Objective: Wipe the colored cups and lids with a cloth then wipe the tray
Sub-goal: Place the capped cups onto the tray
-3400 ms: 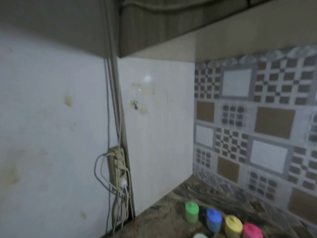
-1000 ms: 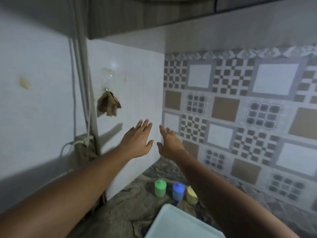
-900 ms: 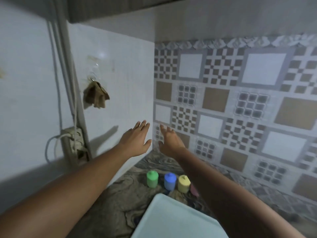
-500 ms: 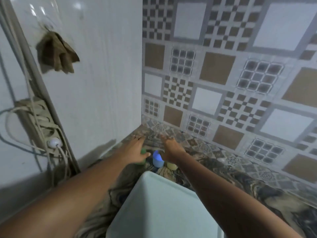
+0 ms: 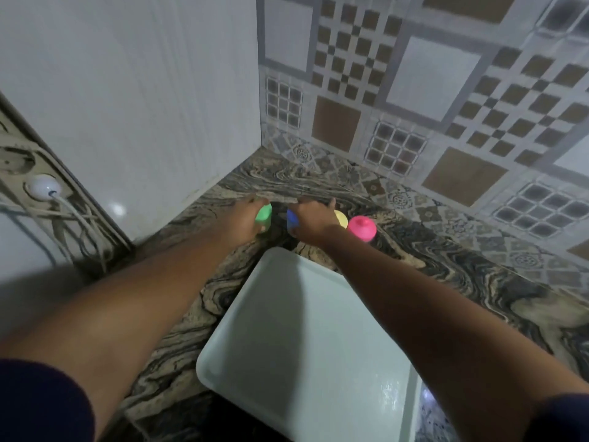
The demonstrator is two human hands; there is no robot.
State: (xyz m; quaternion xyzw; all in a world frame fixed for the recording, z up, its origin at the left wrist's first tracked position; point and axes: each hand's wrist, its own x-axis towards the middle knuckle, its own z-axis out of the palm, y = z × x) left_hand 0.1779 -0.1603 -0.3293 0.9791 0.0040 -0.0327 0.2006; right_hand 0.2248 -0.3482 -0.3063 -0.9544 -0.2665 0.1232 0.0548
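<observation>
Four lidded cups stand in a row near the back corner of the marbled counter. My left hand (image 5: 242,223) is wrapped around the green cup (image 5: 264,215). Beside it, my right hand (image 5: 314,220) grips the blue cup (image 5: 291,217), of which only a sliver shows. The yellow cup (image 5: 341,218) is partly hidden behind my right hand. The pink cup (image 5: 361,228) stands free at the right end. A pale white tray (image 5: 287,346) lies on the counter in front of the cups, between my forearms. No cloth is in view now.
A white wall panel meets a patterned tile wall (image 5: 430,90) at the corner just behind the cups. A power strip with a white plug (image 5: 43,186) and tangled cables hangs on the left wall. The marbled counter (image 5: 478,282) extends to the right.
The view has tilted down, so the hanging brown cloth has left the frame. Both hands have dropped from mid-air onto the cups and closed on the green and blue ones.
</observation>
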